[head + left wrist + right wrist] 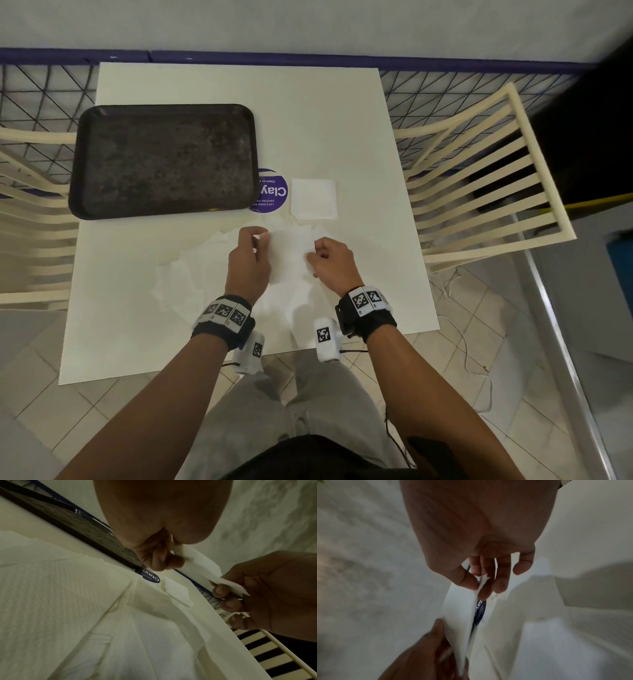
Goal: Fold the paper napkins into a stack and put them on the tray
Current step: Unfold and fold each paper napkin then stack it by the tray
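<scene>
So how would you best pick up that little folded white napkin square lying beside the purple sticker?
Judging by its flat pose, pinch the folded white napkin square at its near edge, coming from the person's side: it faces the hands, with the black tray and round purple sticker crowding its left.

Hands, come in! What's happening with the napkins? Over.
Left hand and right hand both pinch one napkin. Folded stack beside tray, not on it. Nothing in the way.

Bare white table [325, 120] lies open beyond and right of a folded napkin stack [313, 198]. A dark tray [164, 161] fills the far left. Loose napkins [178, 274] cover the near left. Slatted chairs [479, 178] flank both sides.
</scene>
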The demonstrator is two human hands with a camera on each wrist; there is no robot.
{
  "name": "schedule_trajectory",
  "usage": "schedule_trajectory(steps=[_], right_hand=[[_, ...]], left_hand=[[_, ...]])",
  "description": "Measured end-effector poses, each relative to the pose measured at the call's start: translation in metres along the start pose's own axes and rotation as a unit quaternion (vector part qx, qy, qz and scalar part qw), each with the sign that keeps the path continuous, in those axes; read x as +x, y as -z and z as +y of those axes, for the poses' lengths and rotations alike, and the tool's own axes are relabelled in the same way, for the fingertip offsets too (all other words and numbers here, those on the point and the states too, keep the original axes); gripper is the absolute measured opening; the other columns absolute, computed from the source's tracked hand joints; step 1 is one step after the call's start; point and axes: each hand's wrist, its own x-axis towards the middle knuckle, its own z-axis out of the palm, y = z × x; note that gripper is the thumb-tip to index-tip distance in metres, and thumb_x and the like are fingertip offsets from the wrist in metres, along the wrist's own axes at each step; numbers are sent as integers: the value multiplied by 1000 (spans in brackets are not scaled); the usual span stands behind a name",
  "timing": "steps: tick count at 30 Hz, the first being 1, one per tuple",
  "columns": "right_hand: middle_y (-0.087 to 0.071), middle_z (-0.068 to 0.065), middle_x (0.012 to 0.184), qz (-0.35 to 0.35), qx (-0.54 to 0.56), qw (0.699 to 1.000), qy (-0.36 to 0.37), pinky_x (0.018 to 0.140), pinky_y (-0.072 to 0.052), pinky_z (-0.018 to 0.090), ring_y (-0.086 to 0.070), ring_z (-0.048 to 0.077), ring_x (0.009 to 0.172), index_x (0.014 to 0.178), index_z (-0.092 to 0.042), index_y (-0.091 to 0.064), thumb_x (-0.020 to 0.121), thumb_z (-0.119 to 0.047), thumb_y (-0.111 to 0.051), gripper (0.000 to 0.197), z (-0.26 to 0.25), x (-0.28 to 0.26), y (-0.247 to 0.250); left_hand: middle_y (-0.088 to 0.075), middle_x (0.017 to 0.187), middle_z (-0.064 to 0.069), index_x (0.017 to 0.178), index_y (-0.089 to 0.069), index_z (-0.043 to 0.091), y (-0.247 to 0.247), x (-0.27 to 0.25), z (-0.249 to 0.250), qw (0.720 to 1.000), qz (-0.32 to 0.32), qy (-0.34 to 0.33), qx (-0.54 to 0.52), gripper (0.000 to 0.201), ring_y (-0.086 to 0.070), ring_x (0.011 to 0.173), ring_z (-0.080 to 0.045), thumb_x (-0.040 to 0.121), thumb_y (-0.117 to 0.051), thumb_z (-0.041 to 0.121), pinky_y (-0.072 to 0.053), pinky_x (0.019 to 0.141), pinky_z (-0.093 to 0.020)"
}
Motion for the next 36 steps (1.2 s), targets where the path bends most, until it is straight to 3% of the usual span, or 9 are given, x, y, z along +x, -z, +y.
schedule_trajectory(steps=[5,9,16,18,21,23,26,31,36], right_hand=[[-69,0,84,68,-10,998,-9,88,-58,42,-69,26,86,91,-19,-68,86,-20,-61,9,-12,60,19],[-68,3,101,91,-40,995,-31,82,-42,21,-59,19,92,114,-9,-68,92,-16,-60,24,-21,106,29],[-68,9,120,102,-65,989,-87,79,-39,20,-63,25,106,119,-10,-66,93,-13,-56,28,-25,151,30],[-68,9,120,98,-75,988,-95,76,-39,21,-60,23,96,119,-11,-67,92,-13,-56,29,-22,157,29],[-70,8,117,101,-83,986,-105,76,-44,24,-62,24,91,115,-14,-67,90,-20,-59,27,-19,161,27],[-67,6,120,104,-102,983,-109,91,-50,33,-64,27,106,118,-18,-65,88,-31,-64,32,-18,162,26],[-55,4,131,123,-154,974,-108,105,-44,45,-57,26,120,128,-23,-59,88,-43,-66,45,-17,156,28],[-63,0,114,151,-88,982,-76,100,-48,45,-62,23,107,111,-26,-60,89,-27,-63,22,0,129,33],[-70,-6,106,100,-89,989,-70,86,-47,25,-65,19,104,104,-23,-70,91,-16,-56,20,22,85,29]], left_hand=[[-71,86,-2,120,-57,17,1,-1,-13,998,-52,33,15,25,-65,64,-23,111,-43,35,-49,60,-27],[-73,85,3,115,-62,19,3,-6,-28,995,-75,55,25,21,-67,67,-22,110,-46,32,-57,64,-37],[-74,83,6,112,-64,24,5,-2,-44,993,-58,101,26,18,-70,74,-21,108,-48,33,-61,75,-46],[-74,82,6,111,-64,25,5,0,-44,992,-53,109,22,18,-70,74,-22,108,-49,34,-61,76,-48],[-74,84,5,113,-64,23,5,4,-43,992,-54,113,21,19,-70,75,-23,109,-48,33,-61,78,-48],[-74,85,5,113,-64,23,4,8,-43,992,-58,112,21,19,-70,77,-23,108,-49,33,-60,81,-48],[-73,88,6,112,-65,24,0,12,-41,993,-63,95,36,16,-69,81,-19,107,-51,29,-60,82,-43],[-69,101,5,106,-69,22,-13,24,-38,993,-60,3,99,9,-64,86,-14,101,-62,24,-55,84,-36],[-61,98,5,109,-70,21,-30,38,-42,986,-82,31,143,19,-60,102,-22,95,-71,34,-50,92,-36]])
